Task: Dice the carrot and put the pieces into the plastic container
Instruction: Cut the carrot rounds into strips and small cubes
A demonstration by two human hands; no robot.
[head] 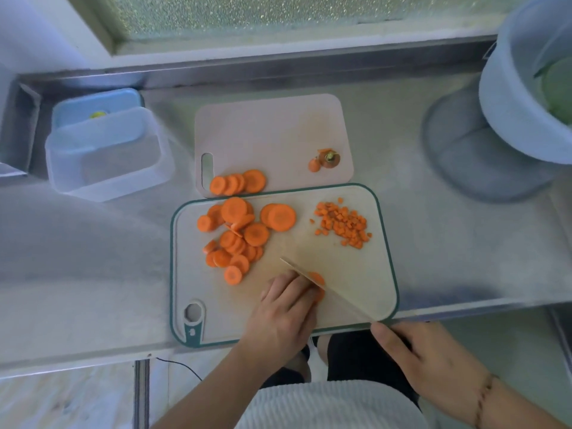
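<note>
A: Left hand [286, 308] fingers [301, 287] curl down, pinning a carrot slice [317, 278] low centre; right hand [430, 357] grips the knife [325, 287].

B: Stiff, light, probably slippery. Hold edges, fingertips tucked. The container [106, 156] sits upper left on the desk [433, 249], dice [343, 224] piled right.

A person's left hand [286, 308] covers most of the carrot slice [318, 278] under the knife [322, 289], whose handle is lost inside the right hand [430, 363]. The pale blue bowl [520, 97] runs off the right edge, its green contents blurred. A blue lid [96, 103] sits half hidden behind the clear plastic container [108, 156].
</note>
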